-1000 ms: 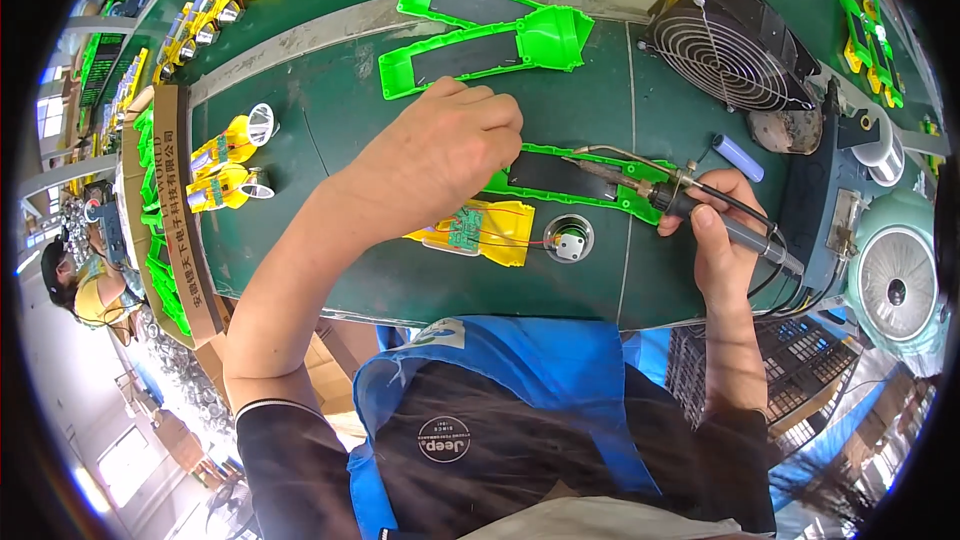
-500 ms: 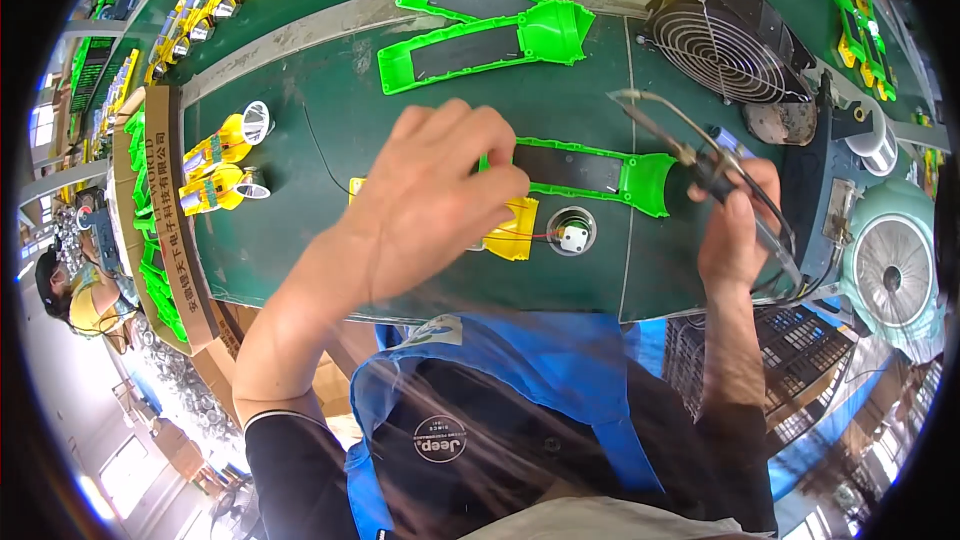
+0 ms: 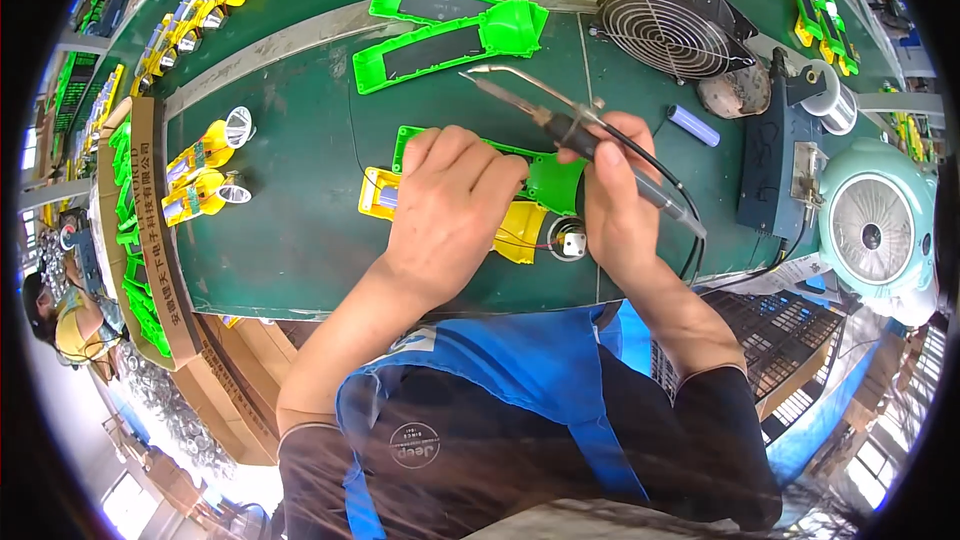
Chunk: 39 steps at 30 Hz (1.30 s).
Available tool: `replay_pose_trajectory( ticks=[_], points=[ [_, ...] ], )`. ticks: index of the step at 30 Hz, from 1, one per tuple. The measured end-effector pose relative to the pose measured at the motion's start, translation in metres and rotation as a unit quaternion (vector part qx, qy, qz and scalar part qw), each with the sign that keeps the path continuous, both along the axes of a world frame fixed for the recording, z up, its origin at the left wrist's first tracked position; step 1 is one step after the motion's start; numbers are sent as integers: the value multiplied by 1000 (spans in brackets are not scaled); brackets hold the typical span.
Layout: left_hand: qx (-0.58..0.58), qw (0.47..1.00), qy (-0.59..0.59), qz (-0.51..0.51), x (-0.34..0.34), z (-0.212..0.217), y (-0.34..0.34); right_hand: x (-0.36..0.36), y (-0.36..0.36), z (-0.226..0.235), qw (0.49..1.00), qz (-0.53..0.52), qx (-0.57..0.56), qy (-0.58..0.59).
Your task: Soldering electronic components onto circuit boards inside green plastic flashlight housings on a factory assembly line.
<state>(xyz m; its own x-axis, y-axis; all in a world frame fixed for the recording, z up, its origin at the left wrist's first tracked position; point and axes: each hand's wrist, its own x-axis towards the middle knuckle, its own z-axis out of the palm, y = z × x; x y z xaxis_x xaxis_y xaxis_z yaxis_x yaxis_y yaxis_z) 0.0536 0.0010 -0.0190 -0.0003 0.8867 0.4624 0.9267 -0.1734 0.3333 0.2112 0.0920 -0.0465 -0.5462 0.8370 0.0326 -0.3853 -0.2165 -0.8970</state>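
My left hand is closed, fingers curled down over a yellow flashlight housing; its fingertips and whatever they pinch are hidden. A blue battery cell shows at the housing's left end, and red wires run at its right to a round reflector with a small white part. Just behind lies a green housing half, partly covered by both hands. My right hand grips a soldering iron with a thin metal tube alongside; its tip points up and left, above the bench.
Two green housing halves lie farther back. Beyond my right hand are a black fan, a loose blue battery, a soldering station and a green round fan. Yellow flashlight assemblies and a carton of green parts stand left.
My right hand has brought the soldering iron leftward, close to my left hand. The left hand has lowered onto the yellow housing. The whole view has shifted slightly.
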Motion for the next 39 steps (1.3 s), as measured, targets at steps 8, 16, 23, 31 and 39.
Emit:
replay_pose_trajectory(
  ticks=[8,16,23,31,39],
  points=[
    [-112,992,14,54,6,2,0,67,63,13,989,103,-22,-100],
    [-211,975,65,-10,1,23,16,60,67,27,959,175,9,-221],
    [-255,963,87,-21,1,31,23,57,61,31,952,157,37,-260],
    [-284,951,123,-11,5,35,26,63,61,32,952,157,69,-255],
    [-242,961,136,0,6,31,26,77,27,9,982,-10,161,-100]
  ],
)
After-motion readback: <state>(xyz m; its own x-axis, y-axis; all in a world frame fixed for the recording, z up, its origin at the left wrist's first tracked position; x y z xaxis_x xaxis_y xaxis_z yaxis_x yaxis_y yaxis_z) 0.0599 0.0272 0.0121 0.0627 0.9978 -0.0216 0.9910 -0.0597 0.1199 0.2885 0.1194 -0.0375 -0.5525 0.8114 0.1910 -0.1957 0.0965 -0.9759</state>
